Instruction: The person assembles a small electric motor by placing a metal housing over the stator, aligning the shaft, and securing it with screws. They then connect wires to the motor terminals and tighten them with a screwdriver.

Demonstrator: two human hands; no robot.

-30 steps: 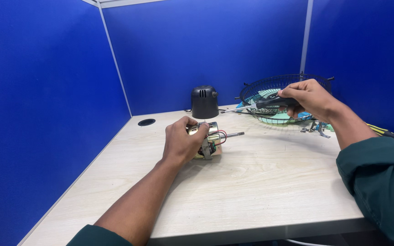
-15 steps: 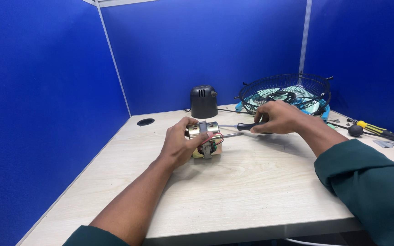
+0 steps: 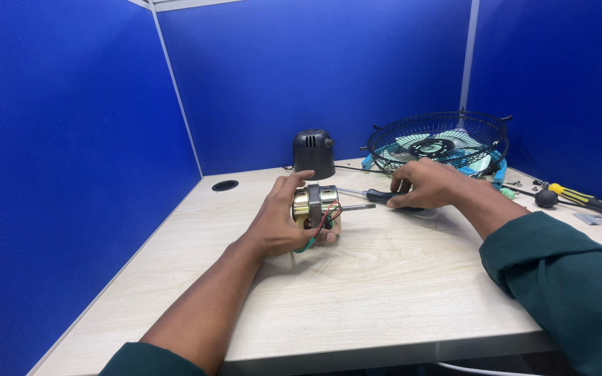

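At the middle of the pale wooden bench (image 3: pixel 384 292), a person's left hand (image 3: pixel 283 223) wraps its fingers around a small brass-coloured electric motor (image 3: pixel 315 205), held just above the surface with its shaft pointing right, toward the other hand. The right hand (image 3: pixel 430 184), fingers closed on a black-handled screwdriver (image 3: pixel 374 196), lies along nearly the same line, blade aimed left at the motor's end. A black fan guard (image 3: pixel 440 139) and a dark motor cover (image 3: pixel 313 152) sit near the bench's far edge.
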